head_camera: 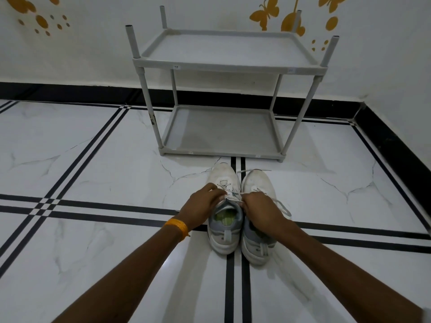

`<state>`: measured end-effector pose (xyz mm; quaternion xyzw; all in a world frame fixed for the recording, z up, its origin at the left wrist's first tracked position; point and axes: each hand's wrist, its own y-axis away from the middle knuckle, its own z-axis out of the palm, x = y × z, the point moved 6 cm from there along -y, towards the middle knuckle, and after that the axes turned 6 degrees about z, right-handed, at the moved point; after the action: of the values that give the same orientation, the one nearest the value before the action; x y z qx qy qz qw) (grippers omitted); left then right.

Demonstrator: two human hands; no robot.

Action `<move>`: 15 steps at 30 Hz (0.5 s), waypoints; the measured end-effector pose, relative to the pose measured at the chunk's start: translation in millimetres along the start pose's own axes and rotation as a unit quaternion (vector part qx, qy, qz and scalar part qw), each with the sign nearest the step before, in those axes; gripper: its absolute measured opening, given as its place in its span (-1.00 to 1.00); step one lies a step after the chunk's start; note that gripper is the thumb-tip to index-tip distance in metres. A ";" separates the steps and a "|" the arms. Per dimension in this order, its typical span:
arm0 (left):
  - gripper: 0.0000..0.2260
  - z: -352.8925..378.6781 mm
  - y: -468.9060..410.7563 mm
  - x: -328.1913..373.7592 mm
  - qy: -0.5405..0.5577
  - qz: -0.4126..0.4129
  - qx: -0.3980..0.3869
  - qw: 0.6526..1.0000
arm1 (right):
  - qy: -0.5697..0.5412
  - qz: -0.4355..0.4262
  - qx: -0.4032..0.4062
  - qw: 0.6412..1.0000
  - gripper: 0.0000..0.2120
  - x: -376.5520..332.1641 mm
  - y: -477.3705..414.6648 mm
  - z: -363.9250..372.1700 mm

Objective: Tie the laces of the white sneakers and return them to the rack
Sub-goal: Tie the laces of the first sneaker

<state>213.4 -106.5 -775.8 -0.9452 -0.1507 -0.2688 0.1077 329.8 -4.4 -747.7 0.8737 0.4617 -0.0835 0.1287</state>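
Two white sneakers stand side by side on the floor, toes pointing at the rack. The left sneaker (224, 176) has its laces (233, 196) pulled taut across the tongue between my hands. My left hand (202, 206) pinches one lace end at the shoe's left side. My right hand (261, 209) pinches the other end and partly covers the right sneaker (257, 180). A loose lace (283, 207) of the right sneaker trails on the floor to the right. The grey two-shelf rack (224, 64) stands just beyond the shoes, with both shelves bare.
The floor is white marble tile with black stripe lines (235, 276). A white wall with orange butterfly decals (265, 12) and a black skirting (70, 92) runs behind the rack. An orange band (178, 226) sits on my left wrist.
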 end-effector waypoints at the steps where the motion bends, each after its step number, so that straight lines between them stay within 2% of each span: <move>1: -0.72 -1.2 2.8 -1.5 0.005 0.007 0.008 1.000 | 0.013 -0.005 0.000 1.000 -0.90 -1.5 0.8 -0.6; 5: -0.77 -4.3 8.9 -7.1 -0.009 0.019 0.019 1.000 | 0.044 -0.021 0.002 0.999 -0.86 -2.5 1.3 2.4; 7: -0.73 -2.1 10.5 -3.5 -0.086 0.046 0.007 0.995 | 0.084 -0.033 -0.003 0.996 -0.80 -5.2 3.4 7.1; 11: -0.70 -9.0 11.0 8.3 -0.246 0.133 -0.001 0.960 | 0.175 -0.058 0.016 0.983 -0.78 -8.4 8.8 5.8; 15: -0.70 -12.4 15.1 6.3 -0.288 0.167 -0.009 0.943 | 0.174 -0.055 0.030 0.983 -0.78 -3.7 12.5 -0.6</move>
<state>217.9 -122.7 -763.9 -0.9948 -0.0126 0.0353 0.0947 338.2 -13.9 -744.3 0.8514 0.5220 0.0496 0.0155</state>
